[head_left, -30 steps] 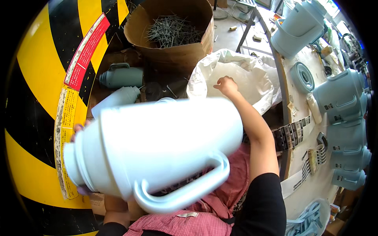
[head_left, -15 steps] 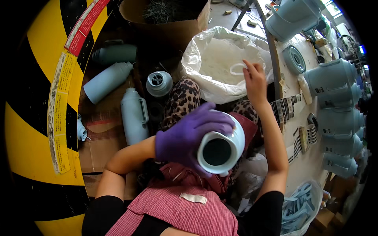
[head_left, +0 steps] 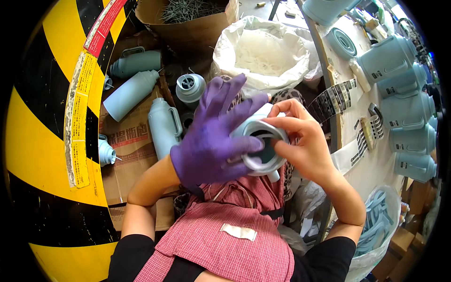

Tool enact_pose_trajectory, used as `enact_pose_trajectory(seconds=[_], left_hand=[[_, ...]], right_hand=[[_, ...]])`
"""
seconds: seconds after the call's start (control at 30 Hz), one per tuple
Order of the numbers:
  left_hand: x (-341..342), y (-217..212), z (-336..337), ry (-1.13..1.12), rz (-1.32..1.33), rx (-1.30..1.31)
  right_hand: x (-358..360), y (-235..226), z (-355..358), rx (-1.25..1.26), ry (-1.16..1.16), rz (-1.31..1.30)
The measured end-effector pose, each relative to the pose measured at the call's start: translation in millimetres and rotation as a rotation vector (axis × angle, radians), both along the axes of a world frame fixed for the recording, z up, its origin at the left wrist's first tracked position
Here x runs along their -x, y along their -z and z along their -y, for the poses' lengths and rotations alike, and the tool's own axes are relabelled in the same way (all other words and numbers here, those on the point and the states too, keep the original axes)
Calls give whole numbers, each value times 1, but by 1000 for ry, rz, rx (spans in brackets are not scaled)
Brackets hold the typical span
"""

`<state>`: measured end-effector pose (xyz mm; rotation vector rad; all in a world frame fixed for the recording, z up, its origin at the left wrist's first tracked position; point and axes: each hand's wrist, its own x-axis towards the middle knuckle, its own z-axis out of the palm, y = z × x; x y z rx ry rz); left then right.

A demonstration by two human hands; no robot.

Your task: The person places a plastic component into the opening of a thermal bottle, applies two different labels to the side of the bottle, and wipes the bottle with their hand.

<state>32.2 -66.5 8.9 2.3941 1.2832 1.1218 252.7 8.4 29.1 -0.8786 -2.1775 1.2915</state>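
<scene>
My left hand (head_left: 211, 136), in a purple glove, steadies a light-blue thermos shell (head_left: 274, 175) above my lap, its round mouth turned up toward me. Its thumb presses at the mouth, while the other fingers spread along and beyond the far side. At the right of the same rim is my bare right hand (head_left: 305, 141). Its thumb and fingertips pinch a thin whitish ring (head_left: 268, 134), which lies partly inside the mouth. Fingers hide some of the ring and most of the shell's body.
Beyond my knees stands a white bag (head_left: 263, 47) of pale rings. Thermos bottles (head_left: 131, 96) lie on cardboard (head_left: 122, 176) at left, beside a yellow-black striped surface (head_left: 61, 216). The right-hand bench (head_left: 347, 108) carries stacked blue shells (head_left: 408, 108). Below it is a bag of blue handles (head_left: 376, 221).
My right hand has come from beside the white bag to the shell's mouth, bringing the ring. My left hand has shifted its fingers, with the thumb now at the opening.
</scene>
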Motion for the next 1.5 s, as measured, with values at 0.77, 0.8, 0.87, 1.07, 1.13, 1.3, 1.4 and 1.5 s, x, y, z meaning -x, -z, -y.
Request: enact_pose_trajectory(seconds=[0.77,0.8,0.87,1.07,1.13,1.3,1.4,1.5], left_hand=[[-47,27,7,-335,-266,-125],[-48,27,4,-320,-263,-135],[-47,27,5,-333,-277,-218],[-39,24,8,-151,-100,-34],[-46,23,7,-112,-27,8],[-29,23,9,-25,480,203],[-7,-10,13,-92,729,321],[25,-58,-12,-29,971,394]], right_hand=[[0,-15,-4,-560,-280,488],[2,-14,-5,-566,-258,495],[4,-8,2,-554,-209,533],[-18,4,-12,-363,-336,181],[-25,3,-13,-329,-363,207],[-29,1,-14,-116,-315,-198],[-85,23,-68,-328,363,-118],[-181,102,-139,-925,744,714]])
